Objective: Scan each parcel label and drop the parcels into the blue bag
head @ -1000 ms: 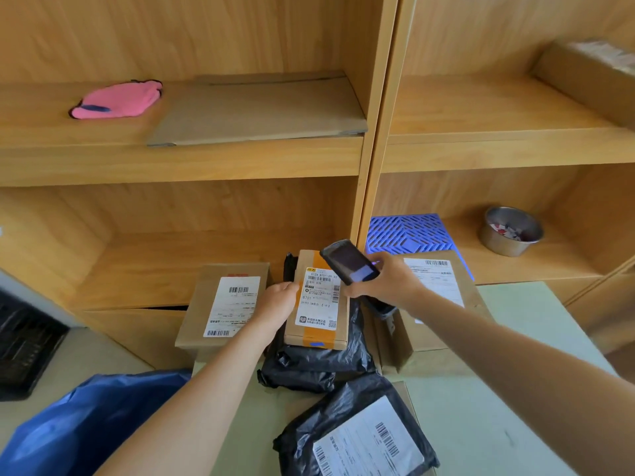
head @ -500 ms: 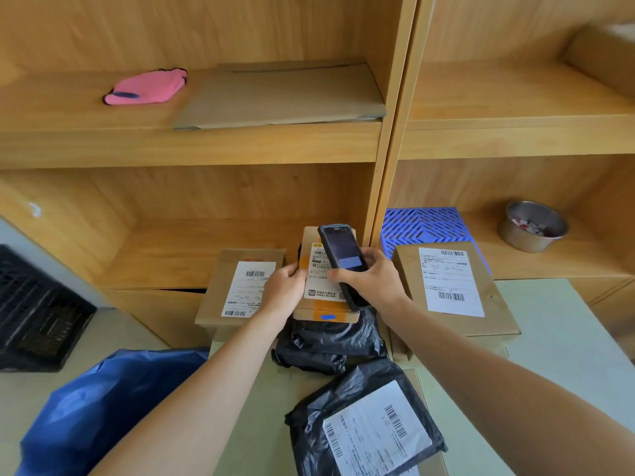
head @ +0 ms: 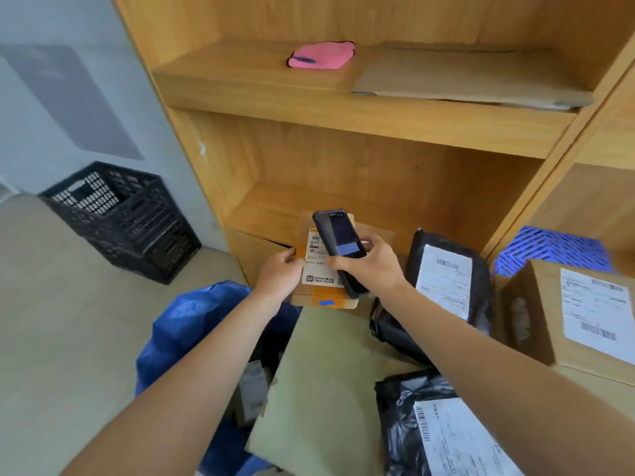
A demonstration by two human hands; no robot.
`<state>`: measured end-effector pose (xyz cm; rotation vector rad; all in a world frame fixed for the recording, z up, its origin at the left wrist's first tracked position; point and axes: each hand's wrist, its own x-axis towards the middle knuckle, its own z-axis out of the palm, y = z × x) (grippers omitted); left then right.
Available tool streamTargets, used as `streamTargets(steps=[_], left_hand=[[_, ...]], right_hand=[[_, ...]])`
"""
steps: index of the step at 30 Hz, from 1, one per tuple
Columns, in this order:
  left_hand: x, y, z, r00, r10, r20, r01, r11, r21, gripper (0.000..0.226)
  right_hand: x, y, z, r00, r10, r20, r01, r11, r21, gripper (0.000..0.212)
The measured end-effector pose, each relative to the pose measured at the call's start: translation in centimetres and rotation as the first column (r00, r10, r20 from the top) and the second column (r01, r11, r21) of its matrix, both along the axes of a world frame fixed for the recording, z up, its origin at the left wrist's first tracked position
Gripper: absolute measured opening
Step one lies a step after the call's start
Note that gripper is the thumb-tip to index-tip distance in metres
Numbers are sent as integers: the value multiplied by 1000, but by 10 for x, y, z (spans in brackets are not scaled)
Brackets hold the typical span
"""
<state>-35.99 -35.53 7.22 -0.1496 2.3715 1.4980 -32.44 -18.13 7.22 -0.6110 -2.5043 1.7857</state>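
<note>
The left hand (head: 280, 274) grips the small box (head: 324, 297) by its left edge; the right hand (head: 372, 266) clasps the scanner (head: 340, 247) over its label. The blue bag (head: 192, 334) gapes below-left, nearer the left hand.

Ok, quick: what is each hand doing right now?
Left hand: holding the small cardboard parcel by its left edge.
Right hand: gripping the handheld scanner over the parcel's label.

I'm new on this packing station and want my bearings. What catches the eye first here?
At centre, the right hand holds a dark handheld scanner over the label of a small brown parcel gripped by the left hand. Below them the blue bag gapes open; a pink cloth glows on the upper shelf.
</note>
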Motion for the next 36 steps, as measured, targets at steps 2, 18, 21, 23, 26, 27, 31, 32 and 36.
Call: streamTargets(steps=[2, 18, 21, 23, 26, 27, 31, 32, 36], left_hand=[[-6, -43, -4, 998, 56, 11, -56, 998, -6, 27], [6, -227, -100, 919, 291, 264, -251, 952, -177, 47], [5, -233, -104, 930, 284, 235, -225, 942, -248, 54], [2, -229, -102, 933, 276, 232, -222, 946, -236, 51], [-5, -210, -93, 941, 266, 210, -233, 958, -170, 51], [-7, -199, -88, 951, 249, 185, -224, 963, -148, 51], [-12, -145, -66, 986, 154, 61, -148, 985, -85, 48], [-12, -130, -59, 992, 124, 34, -122, 990, -75, 48], [-5, -73, -35, 997, 26, -74, -28, 999, -28, 43]], right_hand=[[-16, -41, -4, 998, 49, 31, -49, 999, -11, 73], [-41, -229, -112, 930, 280, 236, -300, 952, 51, 84], [-37, -229, -117, 924, 274, 268, -306, 948, 86, 88], [-35, -223, -115, 918, 282, 280, -328, 936, 131, 91], [-31, -208, -106, 908, 298, 294, -362, 912, 193, 91], [-30, -200, -101, 910, 294, 293, -363, 906, 218, 92], [-19, -158, -75, 940, 220, 260, -302, 892, 337, 92], [-14, -143, -67, 950, 190, 248, -274, 890, 364, 93], [12, -79, -32, 975, 105, 197, -184, 879, 440, 94]])
